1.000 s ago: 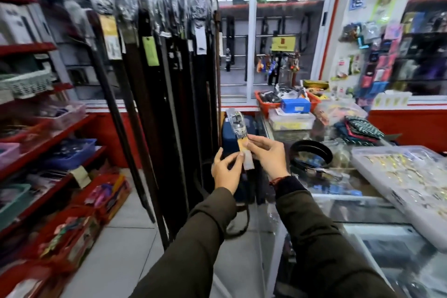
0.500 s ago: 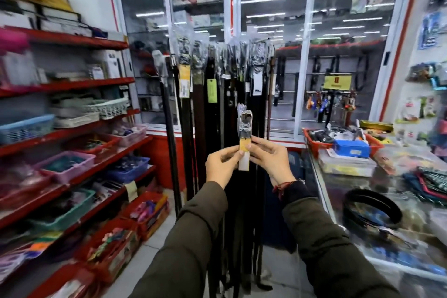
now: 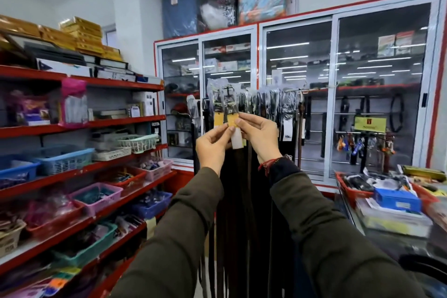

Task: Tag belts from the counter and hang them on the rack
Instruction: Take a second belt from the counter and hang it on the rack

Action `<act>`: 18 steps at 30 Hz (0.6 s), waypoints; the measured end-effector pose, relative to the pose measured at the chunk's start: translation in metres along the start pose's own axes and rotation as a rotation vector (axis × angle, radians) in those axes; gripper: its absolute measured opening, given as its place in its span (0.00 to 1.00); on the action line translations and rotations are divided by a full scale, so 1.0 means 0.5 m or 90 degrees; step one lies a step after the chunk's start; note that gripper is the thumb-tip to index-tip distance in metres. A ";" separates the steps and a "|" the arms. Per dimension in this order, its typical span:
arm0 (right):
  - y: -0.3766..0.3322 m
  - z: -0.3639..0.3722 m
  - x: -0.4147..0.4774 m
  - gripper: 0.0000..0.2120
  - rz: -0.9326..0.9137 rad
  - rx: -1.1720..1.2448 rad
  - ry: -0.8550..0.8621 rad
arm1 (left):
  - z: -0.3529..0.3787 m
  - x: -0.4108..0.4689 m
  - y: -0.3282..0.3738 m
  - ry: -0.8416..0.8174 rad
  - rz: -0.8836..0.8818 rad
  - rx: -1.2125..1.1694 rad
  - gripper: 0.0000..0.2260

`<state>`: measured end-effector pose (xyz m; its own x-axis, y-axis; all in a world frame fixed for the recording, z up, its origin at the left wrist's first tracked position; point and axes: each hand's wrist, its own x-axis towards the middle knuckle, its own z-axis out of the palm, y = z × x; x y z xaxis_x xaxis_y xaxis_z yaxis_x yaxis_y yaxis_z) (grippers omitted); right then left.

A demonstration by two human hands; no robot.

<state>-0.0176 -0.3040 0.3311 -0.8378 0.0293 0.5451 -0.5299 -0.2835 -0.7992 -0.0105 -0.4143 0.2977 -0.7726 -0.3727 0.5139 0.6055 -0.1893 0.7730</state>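
Observation:
I hold a dark belt up in front of the rack, where several dark belts hang in plastic-wrapped rows. The held belt's wrapped buckle reaches about rack height. A yellow tag and a white tag sit just under the buckle. My left hand pinches the tags from the left. My right hand grips the belt and the tags from the right. A second yellow tag hangs on the belt beside it.
Red shelves with plastic baskets run along the left. A glass cabinet stands behind the rack. The glass counter at right carries a blue box, a red basket and a coiled dark belt at the lower right edge.
Both hands have lifted the belt from counter height up to the rack's level, and my view has tilted upward. The grip on the tags is unchanged.

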 end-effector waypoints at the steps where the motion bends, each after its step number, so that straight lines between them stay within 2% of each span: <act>1: -0.006 0.016 0.009 0.15 -0.003 -0.003 -0.007 | -0.005 0.010 0.012 0.006 0.007 -0.010 0.12; 3: -0.018 0.044 0.025 0.15 -0.005 -0.008 -0.013 | -0.014 0.031 0.032 0.021 0.019 -0.010 0.15; 7: -0.027 0.087 0.054 0.14 0.017 -0.014 -0.007 | -0.033 0.073 0.060 0.026 0.028 0.020 0.13; 18: 0.038 0.107 0.090 0.12 0.080 -0.026 0.046 | -0.063 0.105 0.051 -0.014 -0.079 0.053 0.13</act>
<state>-0.0582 -0.3593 0.3540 -0.9043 0.0657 0.4218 -0.4241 -0.2505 -0.8703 -0.0295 -0.4672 0.3329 -0.8452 -0.3311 0.4196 0.4876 -0.1558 0.8591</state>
